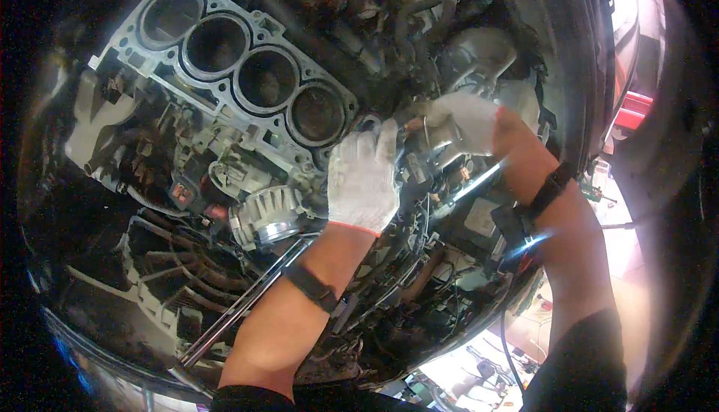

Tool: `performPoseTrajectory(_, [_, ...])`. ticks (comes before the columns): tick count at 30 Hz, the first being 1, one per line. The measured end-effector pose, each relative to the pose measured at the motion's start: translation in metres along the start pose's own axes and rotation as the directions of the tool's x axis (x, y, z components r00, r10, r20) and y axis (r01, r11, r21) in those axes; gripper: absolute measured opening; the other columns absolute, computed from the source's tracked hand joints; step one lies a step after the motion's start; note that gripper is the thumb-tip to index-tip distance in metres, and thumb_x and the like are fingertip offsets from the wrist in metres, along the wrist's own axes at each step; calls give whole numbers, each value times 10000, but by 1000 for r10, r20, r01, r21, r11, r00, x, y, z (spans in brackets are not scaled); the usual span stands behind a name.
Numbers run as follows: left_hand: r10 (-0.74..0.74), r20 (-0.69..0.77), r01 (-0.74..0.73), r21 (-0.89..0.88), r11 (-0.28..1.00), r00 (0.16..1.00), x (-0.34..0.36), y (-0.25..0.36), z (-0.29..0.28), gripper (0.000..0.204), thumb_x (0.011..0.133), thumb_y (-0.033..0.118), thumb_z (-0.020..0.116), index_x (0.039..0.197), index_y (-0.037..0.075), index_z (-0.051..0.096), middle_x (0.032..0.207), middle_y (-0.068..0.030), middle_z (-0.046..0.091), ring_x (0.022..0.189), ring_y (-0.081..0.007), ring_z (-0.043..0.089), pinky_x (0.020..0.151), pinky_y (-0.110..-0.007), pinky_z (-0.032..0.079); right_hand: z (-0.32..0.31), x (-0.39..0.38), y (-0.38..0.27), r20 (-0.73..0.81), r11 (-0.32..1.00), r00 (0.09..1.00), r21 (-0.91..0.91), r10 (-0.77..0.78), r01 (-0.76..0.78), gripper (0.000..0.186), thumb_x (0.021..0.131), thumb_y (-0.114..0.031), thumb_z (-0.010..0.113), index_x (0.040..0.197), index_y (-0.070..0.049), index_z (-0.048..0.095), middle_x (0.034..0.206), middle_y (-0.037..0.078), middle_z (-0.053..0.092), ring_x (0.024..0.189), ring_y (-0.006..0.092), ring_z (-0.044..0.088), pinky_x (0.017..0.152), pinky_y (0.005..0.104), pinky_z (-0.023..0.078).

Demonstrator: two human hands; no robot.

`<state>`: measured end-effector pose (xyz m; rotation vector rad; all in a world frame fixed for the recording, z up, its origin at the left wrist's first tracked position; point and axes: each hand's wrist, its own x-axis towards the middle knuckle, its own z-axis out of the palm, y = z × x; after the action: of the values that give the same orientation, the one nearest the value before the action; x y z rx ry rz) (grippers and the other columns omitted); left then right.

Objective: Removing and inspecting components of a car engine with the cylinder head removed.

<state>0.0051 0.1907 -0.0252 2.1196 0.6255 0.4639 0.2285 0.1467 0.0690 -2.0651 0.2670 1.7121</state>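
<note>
My left hand (365, 180), in a white knit glove with an orange cuff edge, lies over the near end of the engine block (225, 86). Its fingers stretch forward, the index a little apart from the others, next to a round metal opening (369, 123). To its right, my right hand (468, 123), gloved the same way, is bent inward with its fingers curled. They close beside a shiny cylindrical metal part (443, 136); what they grip is hidden. A short gap with dark fittings separates the two hands.
The block's open cylinders face up. A silver throttle body (268, 216) sits left of my left forearm. Long metal bars (243, 301) lean across the lower left, over a ribbed fan shroud (176, 262). A bright metal tube (473, 185) runs below my right hand.
</note>
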Motion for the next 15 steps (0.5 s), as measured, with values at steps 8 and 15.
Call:
performPoseTrajectory(8, [-8, 22, 8, 10, 1000, 1000, 0, 1, -2, 690, 797, 113, 677, 1460, 55, 496, 1104, -197, 621, 1086, -390, 587, 976, -500, 474, -14, -1, 10, 191, 440, 923, -834, -335, 332, 279, 859, -112, 614, 1111, -26, 695, 1031, 193, 697, 996, 378, 695, 915, 535, 563])
performPoseTrajectory(15, [-26, 54, 26, -8, 1000, 998, 0, 2, -5, 678, 797, 115, 680, 1450, 53, 508, 1092, -192, 623, 1083, -389, 592, 974, -496, 477, -13, 21, 38, 68, 401, 859, -864, -507, 304, 267, 780, 84, 639, 998, -39, 732, 955, 191, 708, 875, 361, 705, 761, 424, 566])
